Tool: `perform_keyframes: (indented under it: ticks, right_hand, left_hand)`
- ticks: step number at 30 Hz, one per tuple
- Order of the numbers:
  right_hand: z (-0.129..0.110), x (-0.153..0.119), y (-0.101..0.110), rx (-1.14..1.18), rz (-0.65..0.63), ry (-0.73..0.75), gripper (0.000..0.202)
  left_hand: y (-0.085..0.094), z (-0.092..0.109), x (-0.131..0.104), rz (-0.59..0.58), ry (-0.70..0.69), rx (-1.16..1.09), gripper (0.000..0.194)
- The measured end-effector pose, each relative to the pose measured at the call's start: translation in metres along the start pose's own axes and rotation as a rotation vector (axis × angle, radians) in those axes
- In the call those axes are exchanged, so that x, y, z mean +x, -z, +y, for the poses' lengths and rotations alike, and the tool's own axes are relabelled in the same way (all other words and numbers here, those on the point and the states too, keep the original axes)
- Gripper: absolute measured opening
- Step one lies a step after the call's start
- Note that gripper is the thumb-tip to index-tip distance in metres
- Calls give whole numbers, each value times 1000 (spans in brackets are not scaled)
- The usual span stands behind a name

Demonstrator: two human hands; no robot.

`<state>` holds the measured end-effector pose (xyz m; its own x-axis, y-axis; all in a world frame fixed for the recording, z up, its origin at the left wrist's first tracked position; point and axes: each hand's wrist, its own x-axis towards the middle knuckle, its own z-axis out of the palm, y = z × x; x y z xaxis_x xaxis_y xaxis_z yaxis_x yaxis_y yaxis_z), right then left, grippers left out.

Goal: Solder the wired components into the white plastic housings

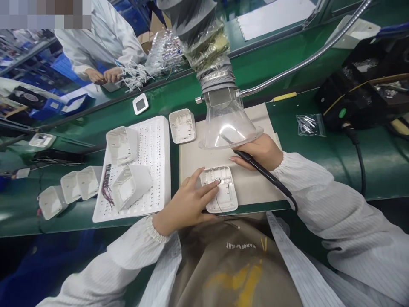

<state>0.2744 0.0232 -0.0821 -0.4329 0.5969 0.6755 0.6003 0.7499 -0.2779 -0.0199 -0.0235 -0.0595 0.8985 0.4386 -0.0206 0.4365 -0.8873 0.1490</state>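
Note:
My left hand point(191, 195) lies over a white plastic housing point(225, 198) with its fingers spread. One fingertip rests on a small round part point(217, 181) with a dark rim inside the housing, and a thin wire runs down from there. Wrapped round the black handle of a soldering iron point(260, 168) is my right hand point(260, 152), up and to the right of the housing. The iron's tip is hidden behind the hand and the clear fume hood point(228, 119) just above it. Beneath the housing lies a beige board point(255, 187).
At left, a white foam tray point(155, 170) carries white housings point(123, 147) and dark-red wires point(107, 189). Another housing point(182, 125) stands behind the board. A black station point(345, 98), small bag point(309, 125) and yellow-handled tool point(284, 97) are at right. A co-worker's hands point(104, 76) handle white pieces opposite.

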Motion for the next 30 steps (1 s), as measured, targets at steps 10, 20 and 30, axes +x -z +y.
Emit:
perform_keyframes:
  ticks: [10, 20, 30]
  right_hand:
    - [-13, 10, 21, 315, -99, -26, 6]
    - [0, 6, 17, 293, -178, -14, 6]
    - [2, 4, 11, 265, -271, -60, 12]
  left_hand:
    - [-29, 2, 39, 332, 168, 9, 76]
    - [-32, -10, 64, 408, 222, -19, 56]
    - [-32, -11, 67, 351, 226, -34, 47]
